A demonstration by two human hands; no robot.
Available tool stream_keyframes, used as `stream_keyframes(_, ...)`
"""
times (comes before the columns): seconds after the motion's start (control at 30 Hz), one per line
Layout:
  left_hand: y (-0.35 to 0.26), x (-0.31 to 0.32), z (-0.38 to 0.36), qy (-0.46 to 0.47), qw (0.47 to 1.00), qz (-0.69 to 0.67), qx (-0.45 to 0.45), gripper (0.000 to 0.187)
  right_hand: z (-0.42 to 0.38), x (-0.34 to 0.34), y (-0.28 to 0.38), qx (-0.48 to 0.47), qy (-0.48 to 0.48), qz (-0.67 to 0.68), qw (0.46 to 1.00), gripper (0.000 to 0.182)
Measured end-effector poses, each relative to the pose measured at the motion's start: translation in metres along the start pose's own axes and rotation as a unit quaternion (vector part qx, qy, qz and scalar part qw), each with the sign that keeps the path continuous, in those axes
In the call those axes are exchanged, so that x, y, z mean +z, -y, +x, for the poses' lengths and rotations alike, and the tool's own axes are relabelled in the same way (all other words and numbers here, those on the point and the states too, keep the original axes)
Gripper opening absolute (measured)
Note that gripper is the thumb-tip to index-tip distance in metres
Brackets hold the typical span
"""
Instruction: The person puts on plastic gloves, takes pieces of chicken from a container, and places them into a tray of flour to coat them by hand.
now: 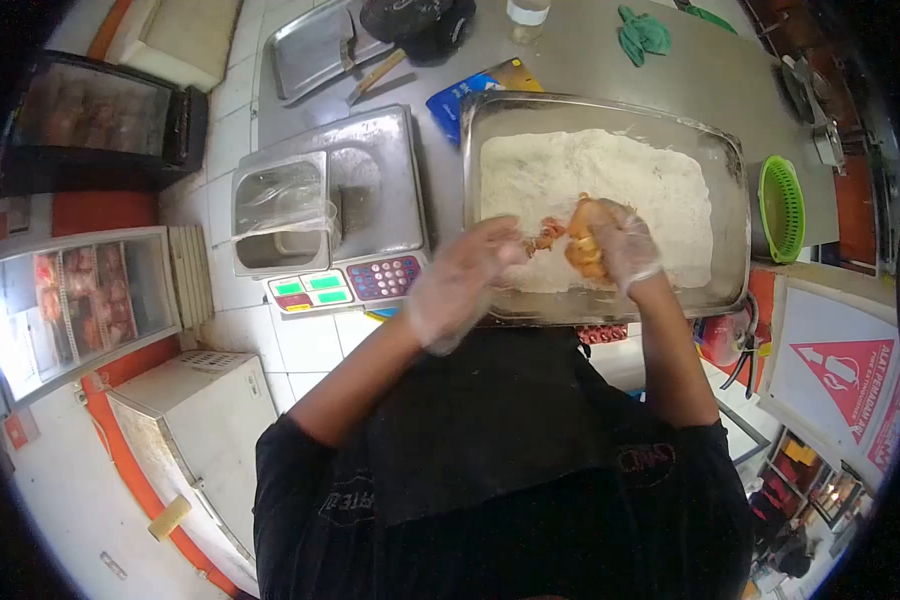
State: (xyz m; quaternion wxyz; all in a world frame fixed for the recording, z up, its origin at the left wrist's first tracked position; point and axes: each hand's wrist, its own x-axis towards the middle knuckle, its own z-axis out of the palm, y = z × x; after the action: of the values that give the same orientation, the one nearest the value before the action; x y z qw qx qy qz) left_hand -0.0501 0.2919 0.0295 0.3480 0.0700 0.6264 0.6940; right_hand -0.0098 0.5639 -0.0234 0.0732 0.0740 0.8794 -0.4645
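Observation:
Both my hands wear clear plastic gloves over a deep metal tray (610,310) with a bed of pale flour (660,190) in it. In my right hand (620,243) is a piece of raw, orange-tinted meat (588,250), held above the flour. My left hand (470,275) is at the tray's left edge, smeared by motion, its fingers near a smaller reddish scrap of meat (543,233). Whether its fingertips hold that scrap is too blurred to tell.
Left of the tray stands a digital scale (380,230) bearing a metal container (282,250) with clear plastic. A blue packet (460,105), a cleaver (378,76), a flat tray (305,50) and a green cloth (642,35) lie behind. A green basket (781,210) is at right.

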Motion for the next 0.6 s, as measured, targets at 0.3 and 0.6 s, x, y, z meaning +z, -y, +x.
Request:
stream_keyframes(0.3,0.050,0.072,0.079,0.076,0.982,-0.157,-0.079,0.031,-0.026,-0.020,0.009,-0.108,0.000,0.184,0.977,0.040)
stream_keyframes(0.6,0.052,0.069,0.085,0.036,0.996,-0.053,-0.061,0.025,-0.040,-0.070,-0.006,0.107,-0.018,0.114,0.988,0.026)
